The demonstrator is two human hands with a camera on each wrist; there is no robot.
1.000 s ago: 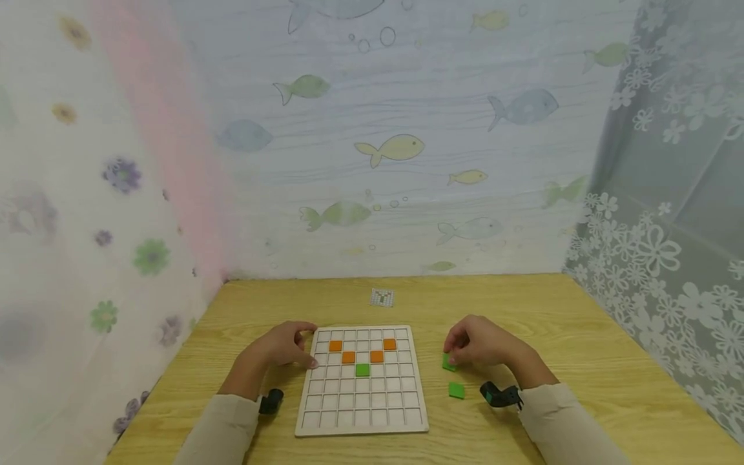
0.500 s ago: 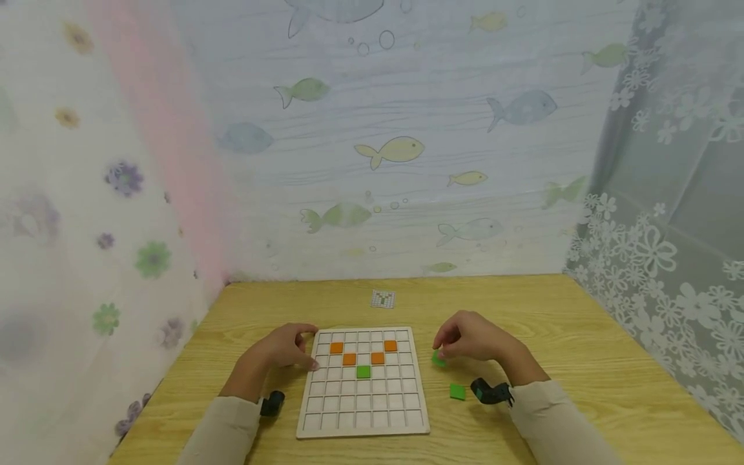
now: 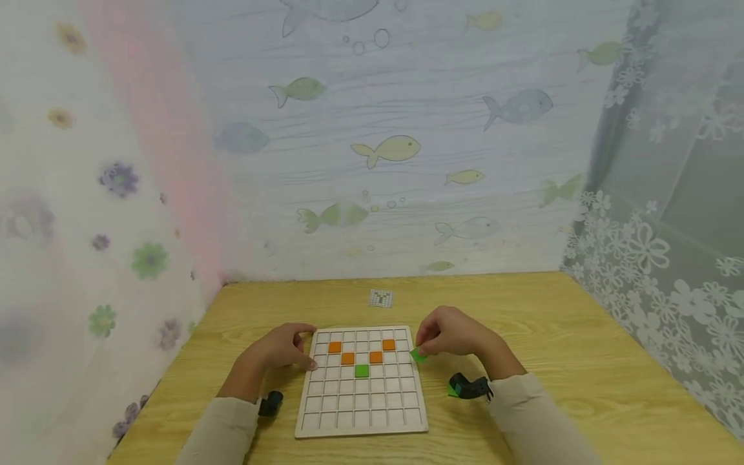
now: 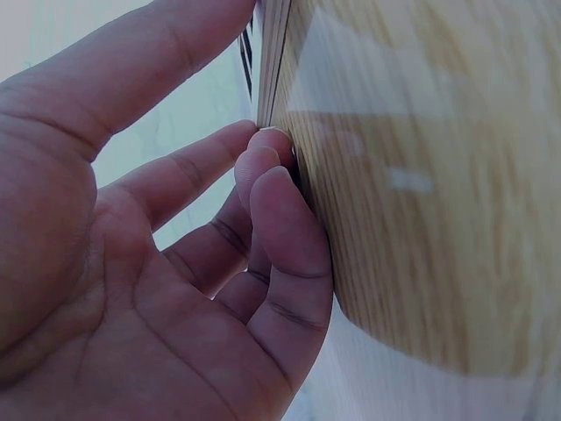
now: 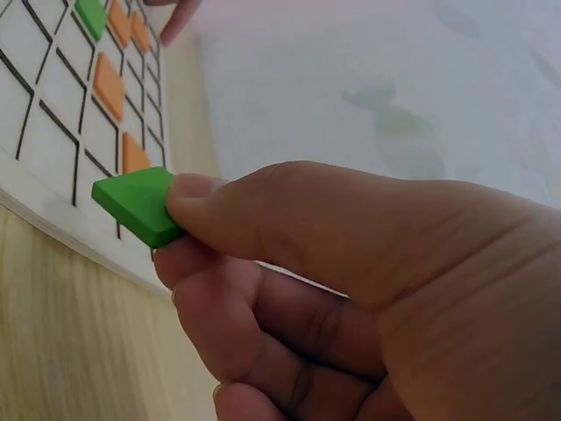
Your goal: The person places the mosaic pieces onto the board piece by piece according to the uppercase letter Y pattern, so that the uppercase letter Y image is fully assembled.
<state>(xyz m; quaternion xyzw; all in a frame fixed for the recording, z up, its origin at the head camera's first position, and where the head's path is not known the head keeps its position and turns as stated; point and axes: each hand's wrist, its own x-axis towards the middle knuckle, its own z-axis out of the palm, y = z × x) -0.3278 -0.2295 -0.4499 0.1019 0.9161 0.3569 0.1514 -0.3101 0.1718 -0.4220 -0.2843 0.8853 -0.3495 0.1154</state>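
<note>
My right hand pinches a green square tile between thumb and fingertips. In the head view, that tile overlaps the right edge of the white grid board. My left hand rests at the board's left side, thumb at the edge and index finger by the far corner. The left wrist view shows its other fingers curled against the table beside the board. Several orange tiles sit in the board's grid in a V, with one green tile at the V's point.
Another green tile lies on the wooden table, mostly hidden behind the black wrist camera. Beyond the board lies a small card printed with a gridded Y shape. Fish-patterned sheeting stands behind the table.
My right hand has moved left with the green tile, from the table to the board's right edge. Its wrist camera now covers most of the other loose tile. My left hand has stayed put.
</note>
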